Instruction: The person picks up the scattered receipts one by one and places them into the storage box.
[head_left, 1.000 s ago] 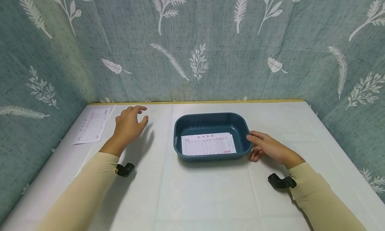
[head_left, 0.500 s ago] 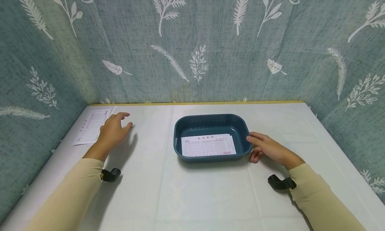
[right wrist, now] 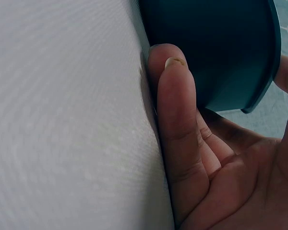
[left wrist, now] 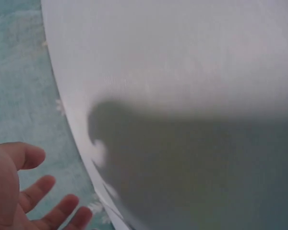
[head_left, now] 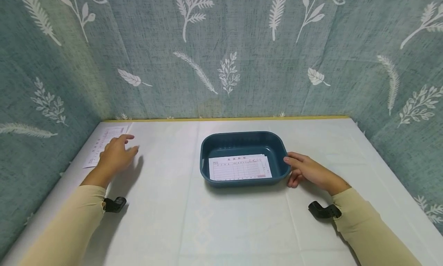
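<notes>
My left hand [head_left: 115,154] hovers at the left with fingers loosely bent and spread, holding nothing. Beneath and beyond it lies a printed paper form [head_left: 104,144], partly covered by the hand. In the left wrist view the bare fingers [left wrist: 36,189] stand apart over the cloth, with a dark shadow beside them. A dark blue rectangular plastic tray [head_left: 242,184] sits near the middle, with several printed slips [head_left: 238,168] stacked inside. My right hand [head_left: 308,169] holds the tray's right end, a digit at the rim and curled fingers [right wrist: 177,105] low against the outer wall.
A white cloth [head_left: 221,223] covers the table, with a yellow strip [head_left: 173,120] along its back edge. Patterned blue-green fabric [head_left: 242,66] walls in the back and both sides. A black wrist mount [head_left: 115,204] juts from each sleeve.
My left hand has moved left and slightly nearer, from beside the paper form to over its right edge. The right hand and the tray have stayed in place.
</notes>
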The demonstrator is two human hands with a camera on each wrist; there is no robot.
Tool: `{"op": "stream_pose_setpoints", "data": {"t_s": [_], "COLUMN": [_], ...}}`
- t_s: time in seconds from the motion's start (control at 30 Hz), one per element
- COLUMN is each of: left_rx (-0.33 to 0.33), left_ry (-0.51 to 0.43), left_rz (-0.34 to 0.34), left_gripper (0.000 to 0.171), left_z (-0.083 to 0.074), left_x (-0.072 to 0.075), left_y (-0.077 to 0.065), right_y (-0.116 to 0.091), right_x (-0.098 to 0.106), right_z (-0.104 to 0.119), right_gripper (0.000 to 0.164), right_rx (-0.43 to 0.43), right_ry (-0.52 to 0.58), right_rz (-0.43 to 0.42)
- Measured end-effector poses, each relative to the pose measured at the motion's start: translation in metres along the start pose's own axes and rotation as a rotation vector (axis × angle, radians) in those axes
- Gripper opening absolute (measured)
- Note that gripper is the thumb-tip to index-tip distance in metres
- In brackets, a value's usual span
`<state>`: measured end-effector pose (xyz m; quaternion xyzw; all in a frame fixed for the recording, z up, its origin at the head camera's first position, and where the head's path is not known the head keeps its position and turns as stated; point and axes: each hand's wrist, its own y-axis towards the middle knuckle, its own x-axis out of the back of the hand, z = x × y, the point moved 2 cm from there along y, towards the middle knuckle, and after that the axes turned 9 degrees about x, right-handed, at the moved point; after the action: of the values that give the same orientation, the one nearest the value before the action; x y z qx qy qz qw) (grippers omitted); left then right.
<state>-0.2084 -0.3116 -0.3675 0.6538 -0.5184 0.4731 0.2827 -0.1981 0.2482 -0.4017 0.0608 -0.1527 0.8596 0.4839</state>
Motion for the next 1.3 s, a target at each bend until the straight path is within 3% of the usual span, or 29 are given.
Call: {"op": "stream_pose_setpoints", "data": {"t_s": [0.43,0.87,1.3], "left_rx": [0.056,0.071,0.156], "left_ry": [0.013,-0.071,0.002], "left_rz": [0.002,-0.029,-0.04], "left_gripper": [0.061,0.057,0.057], "left_z": [0.037,0.055,0.072], "left_x": [0.01,0.019,0.018], "left_y": [0.002,0.004,0.006], "right_y": [0.001,0.001,0.001], "right_x": [0.0,0.0,0.0], "right_z": [-0.003,-0.002,-0.004], "right_gripper": [0.081,0.08,0.08], "right_rx": [-0.006,-0.006,-0.006], "right_ry": [-0.003,-0.007,-0.005], "right_rz": [0.003,0.001,-0.003]}}
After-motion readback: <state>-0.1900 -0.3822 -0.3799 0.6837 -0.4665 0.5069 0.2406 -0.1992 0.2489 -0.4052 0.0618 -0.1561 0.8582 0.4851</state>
